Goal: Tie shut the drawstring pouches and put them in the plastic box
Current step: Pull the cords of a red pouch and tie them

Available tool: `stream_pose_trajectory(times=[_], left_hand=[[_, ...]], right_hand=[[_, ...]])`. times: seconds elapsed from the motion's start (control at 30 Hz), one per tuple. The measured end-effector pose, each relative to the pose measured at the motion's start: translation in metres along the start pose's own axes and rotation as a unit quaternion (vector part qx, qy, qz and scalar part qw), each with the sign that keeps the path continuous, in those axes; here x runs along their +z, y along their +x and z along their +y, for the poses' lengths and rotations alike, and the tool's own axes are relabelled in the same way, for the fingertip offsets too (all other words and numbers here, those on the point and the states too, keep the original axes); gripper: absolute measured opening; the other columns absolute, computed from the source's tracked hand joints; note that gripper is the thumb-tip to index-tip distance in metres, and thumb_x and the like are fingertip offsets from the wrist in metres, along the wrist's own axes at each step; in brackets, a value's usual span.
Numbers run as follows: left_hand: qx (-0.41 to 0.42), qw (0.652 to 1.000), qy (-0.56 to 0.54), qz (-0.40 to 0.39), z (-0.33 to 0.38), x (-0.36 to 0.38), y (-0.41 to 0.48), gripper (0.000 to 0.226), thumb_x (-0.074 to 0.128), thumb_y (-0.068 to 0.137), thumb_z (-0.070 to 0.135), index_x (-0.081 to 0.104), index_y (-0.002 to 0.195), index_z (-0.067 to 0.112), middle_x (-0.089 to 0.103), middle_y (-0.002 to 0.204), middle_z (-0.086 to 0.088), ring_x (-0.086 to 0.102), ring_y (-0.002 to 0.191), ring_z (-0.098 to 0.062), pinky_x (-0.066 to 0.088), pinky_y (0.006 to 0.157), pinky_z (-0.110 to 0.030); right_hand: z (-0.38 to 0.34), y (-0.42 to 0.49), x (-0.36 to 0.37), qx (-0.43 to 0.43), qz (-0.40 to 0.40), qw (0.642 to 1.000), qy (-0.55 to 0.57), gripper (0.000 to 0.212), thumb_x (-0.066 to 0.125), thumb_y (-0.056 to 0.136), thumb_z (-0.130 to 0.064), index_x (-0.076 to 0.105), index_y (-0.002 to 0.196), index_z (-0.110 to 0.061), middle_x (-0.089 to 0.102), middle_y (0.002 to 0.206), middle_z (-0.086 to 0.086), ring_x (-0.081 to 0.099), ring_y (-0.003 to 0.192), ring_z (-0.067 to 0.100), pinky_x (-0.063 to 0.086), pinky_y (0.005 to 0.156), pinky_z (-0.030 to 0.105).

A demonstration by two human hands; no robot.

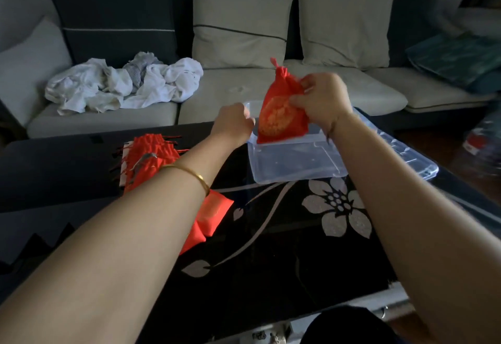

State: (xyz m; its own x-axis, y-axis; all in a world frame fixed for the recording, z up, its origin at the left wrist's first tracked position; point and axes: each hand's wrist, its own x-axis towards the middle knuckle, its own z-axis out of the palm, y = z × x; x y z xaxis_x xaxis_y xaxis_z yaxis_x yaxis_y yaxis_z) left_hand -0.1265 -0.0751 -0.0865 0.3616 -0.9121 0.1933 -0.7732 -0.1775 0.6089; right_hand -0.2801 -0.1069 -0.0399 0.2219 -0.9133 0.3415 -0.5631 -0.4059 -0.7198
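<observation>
Placing step: the right hand (321, 101) grasps 1 apparently tied red drawstring pouch (280, 118) above the clear plastic box (295, 163); left hand (232, 124) at its rim, grip indiscernible. Next: lower, release

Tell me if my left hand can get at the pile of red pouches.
Probably yes. The left hand is at the rim of the plastic box, and the pile of pouches lies uncovered to its left, nearer you; pulling back should reach it.

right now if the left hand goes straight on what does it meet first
Likely the plastic box rim, just ahead of the left hand; the red pouch hangs beyond. Depth is unclear.
</observation>
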Motion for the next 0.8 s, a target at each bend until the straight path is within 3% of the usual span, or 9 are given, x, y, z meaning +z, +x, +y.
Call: stream_pose_trajectory(times=[0.13, 0.2, 0.3, 0.43, 0.5, 0.6, 0.63, 0.73, 0.8], left_hand=[[-0.026, 0.997, 0.053, -0.041, -0.002, 0.012, 0.021, 0.026, 0.053, 0.091, 0.014, 0.058, 0.106, -0.006, 0.062, 0.102, -0.019, 0.059, 0.099, -0.034, 0.036, 0.066, -0.029], [-0.026, 0.995, 0.059, -0.081, -0.005, 0.014, 0.027, 0.022, 0.048, 0.092, 0.010, 0.058, 0.099, -0.008, 0.058, 0.090, -0.015, 0.059, 0.086, -0.031, 0.036, 0.065, -0.029], [-0.054, 0.991, 0.036, -0.121, -0.007, 0.017, 0.033, 0.024, 0.042, 0.089, 0.004, 0.054, 0.068, 0.000, 0.056, 0.068, -0.011, 0.050, 0.058, -0.021, 0.041, 0.059, -0.027], [-0.071, 0.986, -0.031, -0.144, -0.013, 0.015, 0.039, 0.022, 0.047, 0.081, -0.004, 0.066, 0.091, -0.011, 0.069, 0.076, -0.022, 0.068, 0.071, -0.032, 0.058, 0.079, -0.042], [-0.071, 0.985, -0.041, -0.153, -0.015, 0.012, 0.038, 0.020, 0.050, 0.079, -0.006, 0.066, 0.091, -0.009, 0.070, 0.079, -0.023, 0.070, 0.076, -0.033, 0.059, 0.077, -0.044], [-0.060, 0.984, -0.066, -0.152, -0.018, 0.011, 0.035, 0.015, 0.047, 0.079, -0.006, 0.062, 0.082, -0.007, 0.068, 0.077, -0.025, 0.069, 0.074, -0.035, 0.057, 0.071, -0.041], [-0.057, 0.986, -0.070, -0.143, -0.020, 0.012, 0.033, 0.014, 0.046, 0.079, -0.004, 0.060, 0.081, -0.005, 0.068, 0.077, -0.025, 0.069, 0.074, -0.037, 0.057, 0.070, -0.041], [-0.051, 0.987, -0.074, -0.135, -0.023, 0.010, 0.027, 0.012, 0.047, 0.086, 0.004, 0.058, 0.083, -0.001, 0.067, 0.073, -0.019, 0.069, 0.075, -0.036, 0.057, 0.068, -0.039], [-0.064, 0.987, -0.087, -0.117, -0.029, 0.005, 0.021, 0.010, 0.048, 0.092, 0.011, 0.053, 0.095, 0.004, 0.065, 0.080, -0.016, 0.067, 0.076, -0.031, 0.056, 0.068, -0.036]], right_hand=[[0.000, 0.065, 0.021, 0.020, -0.019, 0.989, -0.142, 0.022, 0.057, 0.083, -0.014, 0.067, 0.102, -0.009, 0.064, 0.102, 0.010, 0.061, 0.094, 0.029, 0.045, 0.073, 0.030], [0.011, 0.081, 0.040, 0.043, -0.060, 0.970, -0.230, 0.026, 0.053, 0.084, -0.008, 0.067, 0.105, -0.009, 0.064, 0.100, 0.011, 0.061, 0.089, 0.029, 0.047, 0.071, 0.032], [0.027, 0.095, 0.065, 0.074, -0.164, 0.942, -0.282, 0.017, 0.053, 0.084, -0.001, 0.066, 0.094, -0.007, 0.063, 0.082, 0.012, 0.062, 0.075, 0.027, 0.050, 0.068, 0.033], [0.036, 0.103, 0.079, 0.190, -0.368, 0.888, -0.202, 0.011, 0.049, 0.095, -0.008, 0.054, 0.085, -0.009, 0.060, 0.047, 0.003, 0.056, 0.038, 0.011, 0.046, 0.040, 0.018], [0.042, 0.103, 0.087, 0.225, -0.443, 0.848, -0.186, 0.014, 0.048, 0.097, -0.012, 0.055, 0.085, -0.011, 0.061, 0.066, 0.002, 0.056, 0.053, 0.011, 0.049, 0.050, 0.020], [0.052, 0.095, 0.099, 0.199, -0.534, 0.769, -0.289, 0.024, 0.049, 0.096, -0.013, 0.060, 0.113, -0.001, 0.063, 0.116, 0.013, 0.061, 0.101, 0.024, 0.050, 0.092, 0.031], [0.052, 0.092, 0.105, 0.186, -0.513, 0.775, -0.317, 0.031, 0.047, 0.096, -0.013, 0.056, 0.123, 0.001, 0.056, 0.129, 0.016, 0.056, 0.116, 0.028, 0.050, 0.093, 0.027], [0.052, 0.089, 0.111, 0.138, -0.390, 0.866, -0.281, 0.039, 0.038, 0.095, -0.001, 0.044, 0.133, 0.002, 0.043, 0.143, 0.017, 0.041, 0.132, 0.032, 0.048, 0.045, 0.017], [0.046, 0.088, 0.106, 0.190, -0.383, 0.864, -0.266, 0.038, 0.032, 0.097, -0.004, 0.043, 0.133, 0.005, 0.046, 0.139, 0.020, 0.044, 0.131, 0.031, 0.051, 0.058, 0.019]])
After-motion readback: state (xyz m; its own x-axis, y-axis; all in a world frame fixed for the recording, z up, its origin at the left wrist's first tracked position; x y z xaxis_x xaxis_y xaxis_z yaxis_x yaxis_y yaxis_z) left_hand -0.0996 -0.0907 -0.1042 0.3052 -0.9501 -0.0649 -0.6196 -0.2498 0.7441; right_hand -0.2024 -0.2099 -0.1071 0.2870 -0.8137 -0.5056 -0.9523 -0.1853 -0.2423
